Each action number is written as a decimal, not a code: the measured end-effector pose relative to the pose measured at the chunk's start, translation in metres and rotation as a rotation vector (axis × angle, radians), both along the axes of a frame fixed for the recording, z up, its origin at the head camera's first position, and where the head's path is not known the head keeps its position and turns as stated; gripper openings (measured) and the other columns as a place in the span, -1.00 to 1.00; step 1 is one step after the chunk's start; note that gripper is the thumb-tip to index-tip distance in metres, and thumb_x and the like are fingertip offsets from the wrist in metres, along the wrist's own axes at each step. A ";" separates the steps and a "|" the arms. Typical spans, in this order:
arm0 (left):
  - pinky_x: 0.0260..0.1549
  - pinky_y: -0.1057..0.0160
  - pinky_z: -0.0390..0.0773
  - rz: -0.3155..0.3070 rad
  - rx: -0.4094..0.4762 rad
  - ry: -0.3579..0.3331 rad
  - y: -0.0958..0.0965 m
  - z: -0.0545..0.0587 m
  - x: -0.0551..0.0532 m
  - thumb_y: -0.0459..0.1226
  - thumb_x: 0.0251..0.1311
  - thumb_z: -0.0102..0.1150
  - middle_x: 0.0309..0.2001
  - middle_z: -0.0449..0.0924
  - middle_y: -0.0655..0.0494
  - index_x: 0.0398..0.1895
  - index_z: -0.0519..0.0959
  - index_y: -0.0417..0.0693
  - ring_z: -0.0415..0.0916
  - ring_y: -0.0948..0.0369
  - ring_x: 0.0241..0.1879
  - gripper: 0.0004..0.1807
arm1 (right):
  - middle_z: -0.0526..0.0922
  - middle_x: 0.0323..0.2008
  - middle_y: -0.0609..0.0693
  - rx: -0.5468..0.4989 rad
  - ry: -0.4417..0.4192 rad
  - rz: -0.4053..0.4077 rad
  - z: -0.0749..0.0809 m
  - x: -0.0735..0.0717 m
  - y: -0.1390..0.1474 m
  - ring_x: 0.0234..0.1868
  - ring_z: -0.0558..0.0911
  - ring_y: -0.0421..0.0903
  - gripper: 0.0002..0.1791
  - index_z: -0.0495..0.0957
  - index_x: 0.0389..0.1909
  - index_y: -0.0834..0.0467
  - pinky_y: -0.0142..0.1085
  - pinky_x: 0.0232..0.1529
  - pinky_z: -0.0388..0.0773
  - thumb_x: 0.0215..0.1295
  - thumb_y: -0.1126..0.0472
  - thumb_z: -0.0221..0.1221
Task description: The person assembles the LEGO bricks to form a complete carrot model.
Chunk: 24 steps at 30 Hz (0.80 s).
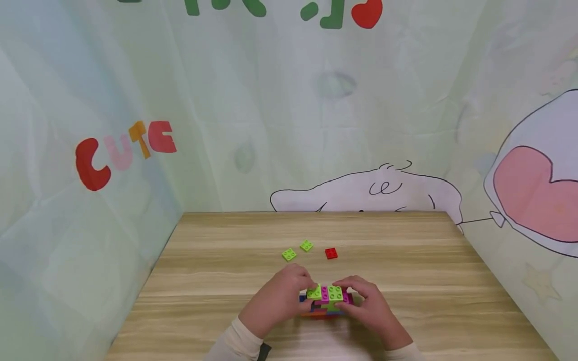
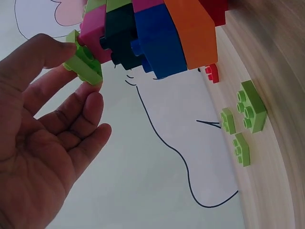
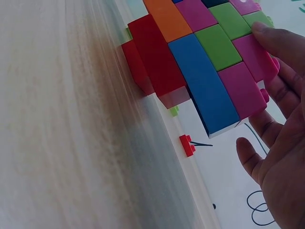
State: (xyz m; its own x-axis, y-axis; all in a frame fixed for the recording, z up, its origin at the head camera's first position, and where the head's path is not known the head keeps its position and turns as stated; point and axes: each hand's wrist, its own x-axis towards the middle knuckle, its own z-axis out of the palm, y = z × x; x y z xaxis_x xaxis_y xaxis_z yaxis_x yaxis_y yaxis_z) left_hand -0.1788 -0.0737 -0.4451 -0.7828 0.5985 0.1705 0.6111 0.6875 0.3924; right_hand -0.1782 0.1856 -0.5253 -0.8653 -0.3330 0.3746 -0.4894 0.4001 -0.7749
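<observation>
A structure of stacked toy building bricks (image 1: 318, 312) in pink, blue, orange, red and green stands near the table's front, between both hands. My left hand (image 1: 282, 301) pinches a small light green building brick (image 2: 83, 62) at the structure's upper left corner. In the left wrist view this brick meets the pink brick (image 2: 95, 36); whether it is fully seated I cannot tell. My right hand (image 1: 372, 306) grips the structure's top right, thumb in front and fingers behind, around another light green brick (image 1: 335, 293). The right wrist view shows the thumb (image 3: 279, 38) against the green brick's edge.
Two light green bricks (image 1: 289, 254) (image 1: 306, 245) and a red brick (image 1: 331, 253) lie on the wooden table (image 1: 217, 250) beyond the hands. Another, larger green brick (image 2: 252, 107) shows in the left wrist view. A printed curtain (image 1: 271, 125) surrounds the table's back and sides.
</observation>
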 end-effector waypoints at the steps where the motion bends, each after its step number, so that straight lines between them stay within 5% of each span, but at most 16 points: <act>1: -0.04 0.38 0.61 0.000 0.009 -0.004 0.000 0.000 0.000 -0.19 0.07 0.59 -0.15 0.62 0.34 -0.09 0.80 0.12 0.48 0.34 -0.08 -0.69 | 0.73 -0.03 -0.24 -0.001 0.003 0.002 0.000 0.000 0.000 0.02 0.66 -0.20 -0.64 0.72 0.02 -0.09 -0.09 0.12 0.62 0.20 0.09 0.50; 9: -0.06 0.33 0.56 0.000 0.037 0.018 -0.002 -0.002 0.000 -0.17 0.05 0.59 -0.22 0.60 0.37 -0.06 0.81 0.15 0.46 0.39 -0.17 -0.66 | 0.73 -0.04 -0.22 -0.003 0.022 0.009 -0.001 -0.001 0.000 0.01 0.67 -0.20 -0.64 0.72 0.03 -0.07 -0.08 0.13 0.63 0.20 0.13 0.49; 17: 0.02 0.15 0.43 -0.043 -0.062 0.235 0.002 -0.001 0.004 -0.12 0.00 0.61 -0.27 0.61 0.31 -0.13 0.84 0.17 0.47 0.29 -0.16 -0.69 | 0.73 -0.04 -0.22 -0.011 0.028 0.018 -0.002 -0.001 0.000 0.00 0.67 -0.20 -0.65 0.72 0.03 -0.05 -0.07 0.11 0.63 0.21 0.13 0.49; 24: 0.05 0.15 0.46 -0.002 -0.045 0.143 0.002 0.001 0.004 -0.12 0.01 0.61 -0.26 0.59 0.36 -0.12 0.83 0.18 0.46 0.32 -0.16 -0.69 | 0.73 -0.04 -0.23 -0.012 0.015 0.010 -0.003 -0.002 0.000 0.01 0.67 -0.20 -0.65 0.72 0.02 -0.10 -0.04 0.12 0.63 0.21 0.09 0.49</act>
